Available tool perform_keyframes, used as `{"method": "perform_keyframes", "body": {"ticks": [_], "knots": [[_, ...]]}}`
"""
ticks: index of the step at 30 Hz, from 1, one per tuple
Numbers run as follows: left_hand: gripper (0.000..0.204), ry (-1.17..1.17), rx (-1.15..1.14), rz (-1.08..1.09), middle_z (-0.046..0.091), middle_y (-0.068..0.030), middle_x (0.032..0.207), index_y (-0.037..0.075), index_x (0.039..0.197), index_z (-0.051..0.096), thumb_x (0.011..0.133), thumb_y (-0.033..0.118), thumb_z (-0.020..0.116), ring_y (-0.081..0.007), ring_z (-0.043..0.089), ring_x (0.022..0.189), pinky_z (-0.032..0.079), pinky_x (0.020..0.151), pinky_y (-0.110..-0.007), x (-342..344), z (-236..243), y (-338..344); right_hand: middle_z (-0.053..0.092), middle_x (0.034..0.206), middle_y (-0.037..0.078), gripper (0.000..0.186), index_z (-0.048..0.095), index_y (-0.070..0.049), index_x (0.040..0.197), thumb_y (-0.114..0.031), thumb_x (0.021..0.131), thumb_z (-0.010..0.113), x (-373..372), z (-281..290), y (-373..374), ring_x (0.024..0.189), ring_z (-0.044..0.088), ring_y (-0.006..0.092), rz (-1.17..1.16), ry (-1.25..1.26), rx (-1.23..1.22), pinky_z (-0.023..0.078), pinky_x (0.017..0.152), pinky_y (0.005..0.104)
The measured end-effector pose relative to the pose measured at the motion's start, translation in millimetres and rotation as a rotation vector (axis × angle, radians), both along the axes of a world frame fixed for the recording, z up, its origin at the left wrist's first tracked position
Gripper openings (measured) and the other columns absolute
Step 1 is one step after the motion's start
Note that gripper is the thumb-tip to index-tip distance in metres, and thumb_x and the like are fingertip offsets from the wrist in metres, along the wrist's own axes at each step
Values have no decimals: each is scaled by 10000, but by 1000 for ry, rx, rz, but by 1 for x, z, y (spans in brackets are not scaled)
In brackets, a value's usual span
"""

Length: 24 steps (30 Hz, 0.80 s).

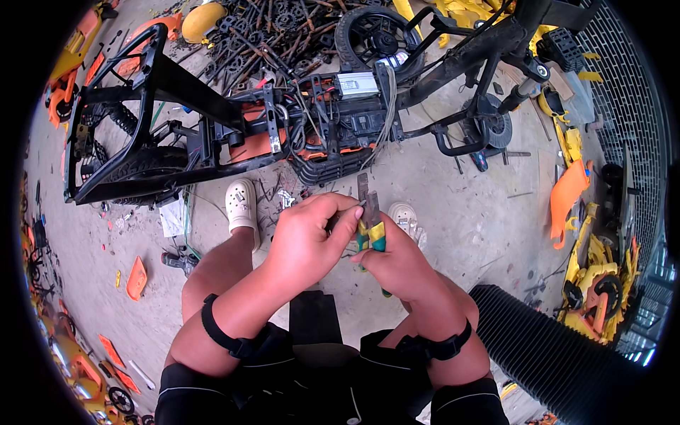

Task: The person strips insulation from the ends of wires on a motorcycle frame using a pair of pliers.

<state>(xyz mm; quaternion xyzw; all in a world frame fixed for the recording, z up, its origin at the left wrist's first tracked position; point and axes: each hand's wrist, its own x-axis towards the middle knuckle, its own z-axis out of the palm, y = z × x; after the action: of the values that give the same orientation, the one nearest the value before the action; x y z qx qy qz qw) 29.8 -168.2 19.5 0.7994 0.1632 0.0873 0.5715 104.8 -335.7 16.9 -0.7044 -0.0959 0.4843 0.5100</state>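
My right hand (398, 263) is wrapped round a pair of pliers (372, 212) with green and yellow handles. The dark metal jaws point away from me and stand apart. Close beside them, my left hand (306, 230) is closed in a pinch, thumb against forefinger. Something small and dark may be between those fingertips, too small to name. Both hands are in front of my body, on the near side of a black vehicle frame (234, 113). On that frame are bundles of cable and a silver box (357, 84).
Behind the frame lies a pile of rusty metal parts (273, 32) beside a black wheel (375, 42). Orange and yellow panels (569, 198) litter the right side. A ribbed black object (545, 347) is at my lower right. An orange piece (137, 279) lies on the floor at left.
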Motion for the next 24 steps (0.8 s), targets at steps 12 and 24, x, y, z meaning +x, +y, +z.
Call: {"method": "perform_keyframes", "body": {"ticks": [12, 24], "knots": [[134, 39, -78, 14, 702, -134, 756, -9, 973, 702, 987, 124, 687, -266, 702, 661, 546, 617, -368, 2, 6, 2, 671, 1200, 148, 519, 489, 4, 1372, 51, 858, 529, 2, 6, 7, 1150, 660, 263, 24, -16, -63, 510, 985, 376], [91, -76, 284, 7, 680, -163, 823, 7, 958, 674, 913, 78, 709, -377, 689, 756, 565, 656, -437, 3, -4, 1, 672, 1164, 166, 509, 468, -9, 1376, 32, 873, 535, 0, 9, 16, 1105, 674, 312, 87, -154, -161, 519, 954, 396]]}}
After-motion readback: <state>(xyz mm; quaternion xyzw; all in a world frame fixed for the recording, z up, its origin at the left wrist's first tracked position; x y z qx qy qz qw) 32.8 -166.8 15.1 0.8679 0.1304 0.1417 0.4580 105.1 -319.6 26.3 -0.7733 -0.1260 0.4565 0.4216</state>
